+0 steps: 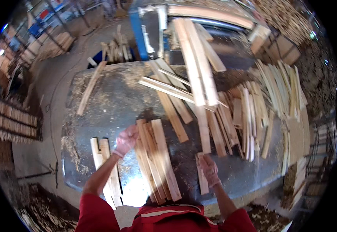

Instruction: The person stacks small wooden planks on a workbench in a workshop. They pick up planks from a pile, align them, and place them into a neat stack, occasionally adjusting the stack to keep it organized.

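My left hand (126, 139), in a thin, pale glove, has its fingers curled at the far end of the leftmost board in a bundle of long wooden boards (161, 158). Slight blur softens its fingertips. These boards lie side by side, pointing toward my body, some overlapping. At the right, my right hand (209, 170), gloved too, is closed on the edge of a short wooden board (201, 178) near the table's front edge. To the left of my left forearm, a few pale boards (106, 154) lie together, partly hidden by that arm.
Boards lie crossed on the metal table (118, 89), some reaching from a machine with a blue frame (137, 34). More slats (253, 112) crowd the right side. One lone slat (91, 89) rests at the far left. A bin of offcuts (116, 50) stands beyond the table.
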`<state>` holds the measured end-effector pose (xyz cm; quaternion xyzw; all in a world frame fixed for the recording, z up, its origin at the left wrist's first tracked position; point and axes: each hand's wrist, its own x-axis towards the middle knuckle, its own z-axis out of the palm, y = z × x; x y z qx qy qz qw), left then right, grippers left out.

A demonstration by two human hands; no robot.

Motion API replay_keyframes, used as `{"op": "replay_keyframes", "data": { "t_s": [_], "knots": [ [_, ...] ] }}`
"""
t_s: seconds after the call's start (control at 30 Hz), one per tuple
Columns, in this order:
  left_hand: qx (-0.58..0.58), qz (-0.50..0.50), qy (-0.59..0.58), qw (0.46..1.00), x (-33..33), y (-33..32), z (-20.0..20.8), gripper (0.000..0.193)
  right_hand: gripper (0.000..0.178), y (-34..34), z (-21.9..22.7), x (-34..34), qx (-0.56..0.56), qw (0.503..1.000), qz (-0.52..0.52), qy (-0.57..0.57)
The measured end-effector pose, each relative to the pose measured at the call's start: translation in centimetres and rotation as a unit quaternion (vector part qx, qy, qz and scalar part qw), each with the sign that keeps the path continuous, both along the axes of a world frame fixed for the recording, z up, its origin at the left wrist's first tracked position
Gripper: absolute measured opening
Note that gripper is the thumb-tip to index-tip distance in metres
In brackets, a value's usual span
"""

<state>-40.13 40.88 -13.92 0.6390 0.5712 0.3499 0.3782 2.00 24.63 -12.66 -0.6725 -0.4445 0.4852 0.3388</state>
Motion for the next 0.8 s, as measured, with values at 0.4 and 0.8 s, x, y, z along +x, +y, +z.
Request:
{"op": "replay_keyframes", "data": {
  "t_s": [0.4,0.8],
  "knots": [
    [-0.237,0.023,-0.174,0.955,18.8,6.9,-0.9,0.078,0.070,18.4,-3.4,-0.2,0.115,0.916,-0.108,-0.369],
    [-0.307,0.274,-0.322,0.853,24.0,15.3,-8.8,0.029,0.071,28.2,-2.7,2.2,0.169,0.815,0.161,-0.531]
  ]
}}
